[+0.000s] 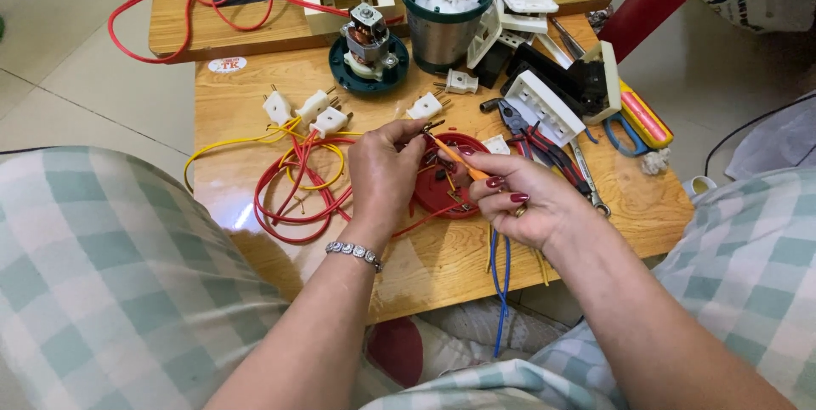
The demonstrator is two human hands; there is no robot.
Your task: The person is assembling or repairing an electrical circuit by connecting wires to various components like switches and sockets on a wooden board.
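Note:
My left hand (384,174) pinches a small metal part at the upper edge of a round red plastic base (442,192) that lies on the low wooden table (442,265). My right hand (527,197) holds a thin orange-handled screwdriver (455,158), its tip pointing up-left to the spot my left fingers grip. Red and yellow wires (293,180) loop on the table left of the base. A blue wire (501,282) hangs down from under my right hand, over the table's front edge.
Several white plugs (316,111) lie behind the wires. A small motor on a dark green disc (369,53) and a steel cup with a green rim (444,2) stand at the back. Pliers (531,134), a white socket strip (544,106), scissors (625,134) and a wrench lie right.

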